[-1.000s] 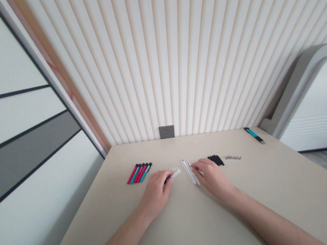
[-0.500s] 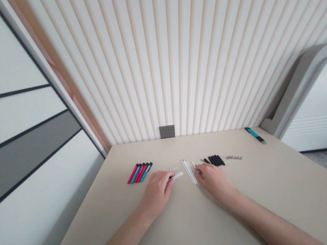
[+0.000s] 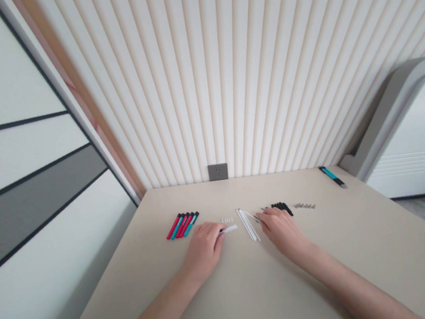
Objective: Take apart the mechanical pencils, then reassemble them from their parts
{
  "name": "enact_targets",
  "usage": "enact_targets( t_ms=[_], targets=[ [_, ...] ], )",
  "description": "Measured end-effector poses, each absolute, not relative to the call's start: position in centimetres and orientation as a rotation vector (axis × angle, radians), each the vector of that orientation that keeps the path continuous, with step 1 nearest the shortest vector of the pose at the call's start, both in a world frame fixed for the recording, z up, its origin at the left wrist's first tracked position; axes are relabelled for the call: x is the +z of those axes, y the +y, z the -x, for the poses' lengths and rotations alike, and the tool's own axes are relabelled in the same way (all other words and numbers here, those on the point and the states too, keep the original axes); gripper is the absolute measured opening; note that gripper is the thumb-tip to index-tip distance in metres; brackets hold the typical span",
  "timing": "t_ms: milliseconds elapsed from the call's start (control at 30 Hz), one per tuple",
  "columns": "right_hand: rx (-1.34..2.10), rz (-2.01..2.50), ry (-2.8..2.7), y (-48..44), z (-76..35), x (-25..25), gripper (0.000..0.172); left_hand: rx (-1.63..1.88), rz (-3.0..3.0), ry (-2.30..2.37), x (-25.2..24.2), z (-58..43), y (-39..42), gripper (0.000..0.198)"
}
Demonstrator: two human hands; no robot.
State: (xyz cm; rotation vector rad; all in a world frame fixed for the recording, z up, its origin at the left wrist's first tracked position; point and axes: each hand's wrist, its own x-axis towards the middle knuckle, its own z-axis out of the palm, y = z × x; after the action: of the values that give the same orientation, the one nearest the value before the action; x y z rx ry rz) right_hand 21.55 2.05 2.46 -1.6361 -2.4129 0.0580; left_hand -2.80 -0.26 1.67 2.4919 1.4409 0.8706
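My left hand [image 3: 206, 245] is closed around a whitish pen part [image 3: 230, 228] whose pale end sticks out to the right; something black shows at the fingers. The fingers of my right hand [image 3: 281, 229] pinch a thin white pen refill [image 3: 251, 215], tilted with its far end over the other refills. Those white refills [image 3: 246, 225] lie side by side between my hands. Just beyond my left fingertips is a row of tiny white pieces [image 3: 227, 220]. Black pen grips [image 3: 285, 208] lie beyond my right hand, partly covered by it.
Red and teal pen barrels [image 3: 182, 225] with black ends lie at the left. Small metallic parts [image 3: 305, 206] form a row at the right. A teal and black pen [image 3: 332, 177] rests near the table's far right corner. A ribbed wall with a socket [image 3: 218, 172] stands behind the table.
My right hand has shifted a little to the right, and the refill in it has swung to a flatter slant toward the other refills. My left hand stays almost still with its pen part.
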Motion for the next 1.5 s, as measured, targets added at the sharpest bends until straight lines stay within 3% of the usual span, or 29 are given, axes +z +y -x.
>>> enact_targets(
  t_ms=[300,667,933,1100,1233,1500],
  targets=[
    [0.11,1.214,-2.541,1.3,-21.0,3.8,0.023,0.843,-2.406,1.542,1.5,3.0,0.0,0.015],
    [0.046,1.08,-2.542,1.2,-20.7,3.1,0.03,0.774,-2.479,1.452,1.9,2.9,-0.1,0.014],
    [0.471,0.916,-2.342,0.9,-20.0,2.1,0.034,0.73,-2.559,1.312,1.9,2.8,-0.1,0.014],
    [0.526,0.883,-2.265,0.9,-19.9,2.0,0.031,0.714,-2.553,1.309,1.9,2.8,-0.1,0.014],
    [0.348,0.981,-2.225,1.8,-20.9,2.4,0.029,0.703,-2.53,1.359,1.8,2.9,-0.1,0.013],
    [-0.01,1.703,-2.167,5.3,-25.1,1.1,0.026,0.746,-2.499,1.387,1.5,3.0,-0.1,0.012]
  ],
)
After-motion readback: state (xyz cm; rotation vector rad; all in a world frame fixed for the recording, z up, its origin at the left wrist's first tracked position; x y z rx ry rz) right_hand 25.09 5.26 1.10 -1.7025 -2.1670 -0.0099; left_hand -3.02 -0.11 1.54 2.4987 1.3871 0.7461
